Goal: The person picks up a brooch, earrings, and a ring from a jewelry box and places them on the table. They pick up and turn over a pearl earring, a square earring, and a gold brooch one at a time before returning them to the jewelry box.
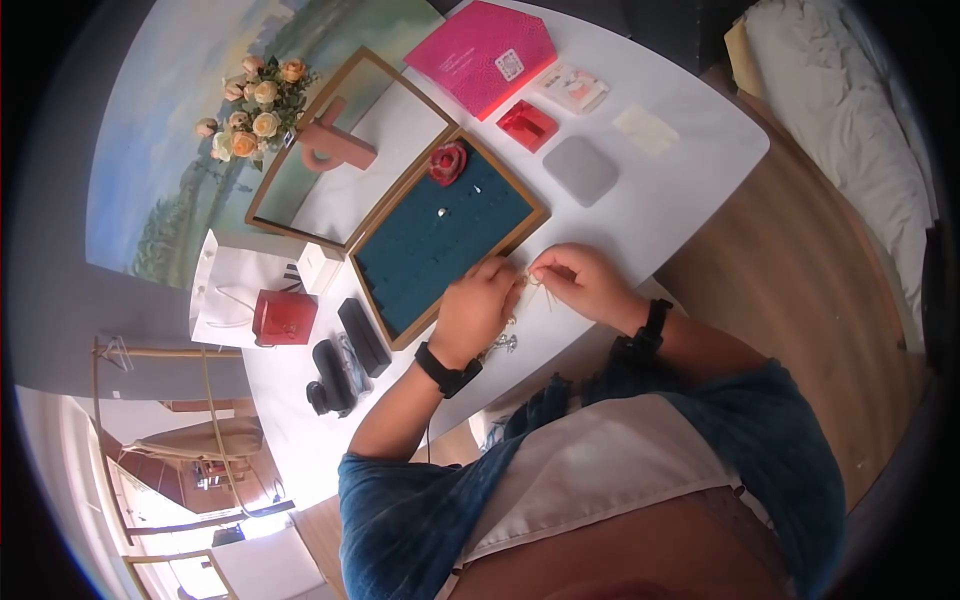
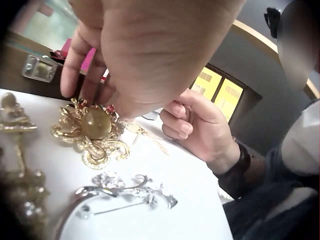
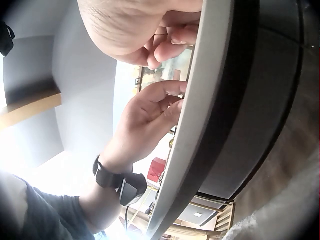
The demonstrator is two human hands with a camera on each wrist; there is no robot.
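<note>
My left hand (image 1: pixel 475 310) and right hand (image 1: pixel 585 280) meet at the front edge of the jewellery box (image 1: pixel 440 240). The right thumb and forefinger pinch a thin gold jewellery piece (image 1: pixel 534 281) with slender strands, low over the white table. Left fingertips are right beside it; the palm hides what they grip, so I cannot tell. Under the left hand, the left wrist view shows a gold brooch (image 2: pixel 95 125) with a large amber-coloured stone, a silver brooch (image 2: pixel 125 195) with clear stones and a blurred gold ornament (image 2: pixel 20 155). In the right wrist view, the table edge hides the fingertips.
Inside the glass-lidded box, a red flower ornament (image 1: pixel 447 162) and small pieces lie on dark green lining. To the right sit a grey case (image 1: pixel 581 171), a red box (image 1: pixel 527 125) and a pink bag (image 1: pixel 480 55). Dark cases (image 1: pixel 363 337) and a red bag (image 1: pixel 285 317) stand left.
</note>
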